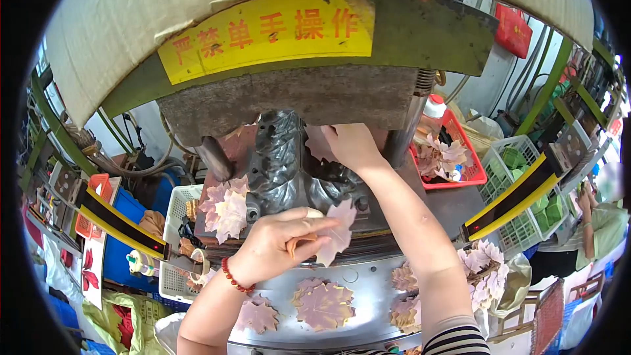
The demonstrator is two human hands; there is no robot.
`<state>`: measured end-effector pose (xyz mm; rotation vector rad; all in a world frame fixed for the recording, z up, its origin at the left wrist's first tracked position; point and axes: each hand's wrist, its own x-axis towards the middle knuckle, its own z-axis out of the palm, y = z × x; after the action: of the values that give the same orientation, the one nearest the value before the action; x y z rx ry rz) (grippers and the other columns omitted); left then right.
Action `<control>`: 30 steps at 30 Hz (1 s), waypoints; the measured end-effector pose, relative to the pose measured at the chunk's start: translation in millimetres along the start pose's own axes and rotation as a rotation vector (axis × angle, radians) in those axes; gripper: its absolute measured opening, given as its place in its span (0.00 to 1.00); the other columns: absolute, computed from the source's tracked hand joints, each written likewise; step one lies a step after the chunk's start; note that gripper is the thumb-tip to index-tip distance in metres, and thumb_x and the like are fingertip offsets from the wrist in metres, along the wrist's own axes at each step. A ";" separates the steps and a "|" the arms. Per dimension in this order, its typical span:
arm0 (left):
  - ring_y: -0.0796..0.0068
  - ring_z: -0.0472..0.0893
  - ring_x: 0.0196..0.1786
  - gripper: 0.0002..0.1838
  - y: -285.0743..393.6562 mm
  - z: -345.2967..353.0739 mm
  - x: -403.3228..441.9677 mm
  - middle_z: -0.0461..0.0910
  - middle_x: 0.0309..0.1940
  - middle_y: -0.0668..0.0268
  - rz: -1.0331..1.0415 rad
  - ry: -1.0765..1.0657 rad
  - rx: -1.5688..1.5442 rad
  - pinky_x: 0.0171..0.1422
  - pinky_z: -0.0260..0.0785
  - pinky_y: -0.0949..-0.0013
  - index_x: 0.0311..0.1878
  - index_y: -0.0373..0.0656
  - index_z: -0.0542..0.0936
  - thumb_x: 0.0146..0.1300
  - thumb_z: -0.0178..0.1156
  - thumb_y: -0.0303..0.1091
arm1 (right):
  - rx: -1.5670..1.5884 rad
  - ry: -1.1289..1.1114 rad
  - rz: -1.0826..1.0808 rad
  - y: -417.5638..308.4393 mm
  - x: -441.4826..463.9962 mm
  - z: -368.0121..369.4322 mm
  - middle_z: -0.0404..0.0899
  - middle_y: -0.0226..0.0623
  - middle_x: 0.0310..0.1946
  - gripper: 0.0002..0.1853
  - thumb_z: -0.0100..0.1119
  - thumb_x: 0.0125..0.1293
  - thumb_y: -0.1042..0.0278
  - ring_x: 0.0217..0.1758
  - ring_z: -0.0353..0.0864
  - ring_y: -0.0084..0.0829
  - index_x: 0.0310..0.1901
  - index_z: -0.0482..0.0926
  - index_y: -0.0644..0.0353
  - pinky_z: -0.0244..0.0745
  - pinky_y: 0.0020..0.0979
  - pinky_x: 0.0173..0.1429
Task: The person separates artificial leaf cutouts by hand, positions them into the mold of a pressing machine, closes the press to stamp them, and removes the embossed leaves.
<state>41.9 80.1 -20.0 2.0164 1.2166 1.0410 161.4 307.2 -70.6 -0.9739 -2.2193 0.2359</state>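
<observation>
My left hand [284, 240], with a red bead bracelet at the wrist, pinches a pale pink artificial maple leaf [338, 231] in front of the press. An orange bit [299, 244] shows between its curled fingers. My right hand [351, 146] reaches under the raised press head, its fingers closed on another pinkish leaf [318, 144] over the dark metal mould [279, 158]. Part of that leaf is hidden by the hand and the press block. A stack of leaves [227, 210] lies left of the mould. More leaf piles [322, 304] rest on the metal table nearer to me.
A heavy press block [296, 98] hangs above the mould, between steel posts [399, 144]. Yellow-and-black guard bars [509, 197] [121, 220] flank the press. At right stand a red basket [483, 174] with leaves and a white crate [519, 233]. Another person [601, 223] sits far right.
</observation>
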 end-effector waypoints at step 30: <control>0.72 0.77 0.39 0.07 -47.7 -26.3 -43.6 0.77 0.33 0.69 -0.282 0.685 -1.366 0.43 0.74 0.63 0.42 0.50 0.76 0.68 0.59 0.41 | 0.229 -0.227 -0.219 -51.9 -69.8 -64.4 0.80 0.45 0.44 0.16 0.62 0.57 0.75 0.51 0.77 0.44 0.49 0.79 0.63 0.71 0.40 0.57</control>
<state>-14.9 63.4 -57.0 0.4368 0.6242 1.7665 207.3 214.9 -37.7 -0.5996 -2.4172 0.5087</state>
